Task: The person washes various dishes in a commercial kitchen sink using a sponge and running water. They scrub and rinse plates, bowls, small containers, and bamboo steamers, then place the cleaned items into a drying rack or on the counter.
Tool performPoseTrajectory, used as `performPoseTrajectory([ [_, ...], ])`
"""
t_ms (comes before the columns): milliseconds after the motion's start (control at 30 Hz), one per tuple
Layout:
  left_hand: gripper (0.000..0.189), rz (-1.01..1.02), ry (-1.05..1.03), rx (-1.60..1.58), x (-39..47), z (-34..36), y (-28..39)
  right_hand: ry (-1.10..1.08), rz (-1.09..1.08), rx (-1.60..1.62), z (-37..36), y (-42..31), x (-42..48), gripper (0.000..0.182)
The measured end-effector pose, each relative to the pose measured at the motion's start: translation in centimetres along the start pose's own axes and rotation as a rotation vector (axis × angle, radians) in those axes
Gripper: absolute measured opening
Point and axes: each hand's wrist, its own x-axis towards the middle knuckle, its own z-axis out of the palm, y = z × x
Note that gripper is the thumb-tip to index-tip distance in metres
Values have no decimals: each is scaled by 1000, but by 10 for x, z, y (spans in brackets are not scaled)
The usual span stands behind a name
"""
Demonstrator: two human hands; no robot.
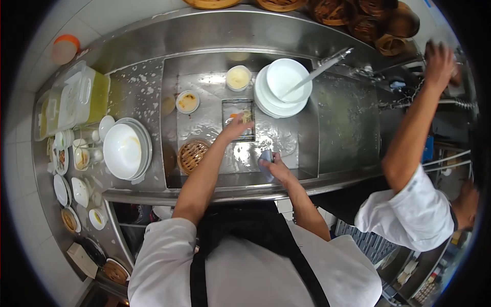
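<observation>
My left hand (237,128) is over the dark rectangular drain basket (251,134) in the steel sink (207,86), fingers spread above food scraps; whether it touches them I cannot tell. My right hand (277,167) grips a small grey-blue dish (265,165), tilted on edge, near the sink's front wall. A stack of white plates (262,109) with a white bowl (279,73) on top stands at the back right of the sink, a spout crossing over it. Two small tubs, one with pale yellow contents (238,78), one stained brown (188,102), sit behind. A bamboo steamer (191,155) lies beside my left forearm.
Used white bowls (122,149), small dishes (79,192) and yellowish plastic containers (82,96) crowd the left counter. Bamboo steamers (332,9) line the back shelf. A water-filled basin (345,126) adjoins on the right. A co-worker's raised arm (410,138) reaches across the right side.
</observation>
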Motion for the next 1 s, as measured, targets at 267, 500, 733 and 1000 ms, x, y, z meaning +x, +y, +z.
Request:
performPoseTrajectory([
  [267, 66, 220, -23, 209, -165, -40, -24, -259, -117, -985, 40, -1, 25, 67],
  [500, 24, 475, 1378, -78, -360, -201, -50, -512, -118, 130, 168, -148, -53, 70],
  [733, 31, -81, 819, -159, -353, -307, -97, -913, -817, 119, 443, -386, -104, 49],
  [1000, 22, 407, 820, -482, -422, -307, -158, -92, -1413, -357, 598, -389, 8, 33],
])
